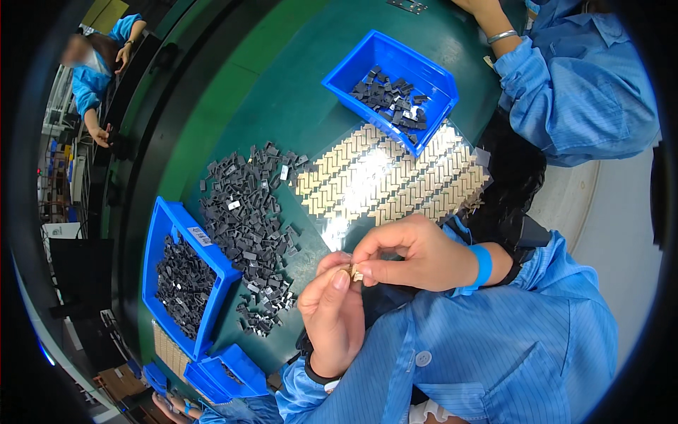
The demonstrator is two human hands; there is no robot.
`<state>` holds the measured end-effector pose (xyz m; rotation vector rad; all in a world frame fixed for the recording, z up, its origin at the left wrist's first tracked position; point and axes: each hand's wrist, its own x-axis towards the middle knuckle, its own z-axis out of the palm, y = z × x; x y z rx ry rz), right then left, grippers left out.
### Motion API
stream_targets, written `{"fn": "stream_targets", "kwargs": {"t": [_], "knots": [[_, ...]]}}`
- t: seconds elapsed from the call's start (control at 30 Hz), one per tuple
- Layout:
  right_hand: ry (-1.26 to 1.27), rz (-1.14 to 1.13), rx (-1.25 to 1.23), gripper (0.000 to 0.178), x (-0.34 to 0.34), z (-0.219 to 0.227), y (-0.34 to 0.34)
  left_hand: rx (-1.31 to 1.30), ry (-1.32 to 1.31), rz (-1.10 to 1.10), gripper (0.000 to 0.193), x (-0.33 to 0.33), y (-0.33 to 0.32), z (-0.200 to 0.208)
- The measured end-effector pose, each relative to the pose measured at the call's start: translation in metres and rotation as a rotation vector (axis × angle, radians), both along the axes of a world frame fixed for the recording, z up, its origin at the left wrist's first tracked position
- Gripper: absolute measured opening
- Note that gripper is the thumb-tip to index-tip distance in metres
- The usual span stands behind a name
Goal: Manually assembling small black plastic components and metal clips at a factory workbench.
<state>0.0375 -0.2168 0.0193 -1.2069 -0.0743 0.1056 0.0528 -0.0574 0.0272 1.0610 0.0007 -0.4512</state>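
Close in front of my body, my left hand (332,314) and my right hand (417,258) meet fingertip to fingertip. Both pinch a small cream-coloured piece (357,274) between thumb and fingers. The fingers cover much of it, so its exact kind cannot be made out. Just beyond my hands lies a clear-edged sheet of cream strips (332,185) in a slanted herringbone pattern, with glare on its middle. To the left of my hands spreads a loose pile of small black rectangular parts (247,212), with a few white ones among them.
A blue bin (413,63) with black parts overlaps the sheet's far edge. Another full blue bin (220,293) stands left of the pile, smaller blue bins (244,371) nearer. A co-worker's blue sleeve (565,99) is at far right; another person (99,74) is at upper left.
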Motion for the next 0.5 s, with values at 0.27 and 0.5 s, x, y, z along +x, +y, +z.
{"fn": "stream_targets", "kwargs": {"t": [0.27,0.5], "knots": [[-0.107,0.028,-0.723,0.009,-0.022,0.035,-0.121,0.169,-0.238,0.041,0.014,0.009,0.012,-0.003],[-0.246,-0.04,-1.464,0.008,-0.036,0.022,-0.141,0.339,-0.393,0.053,0.011,0.006,0.003,0.0]]}}
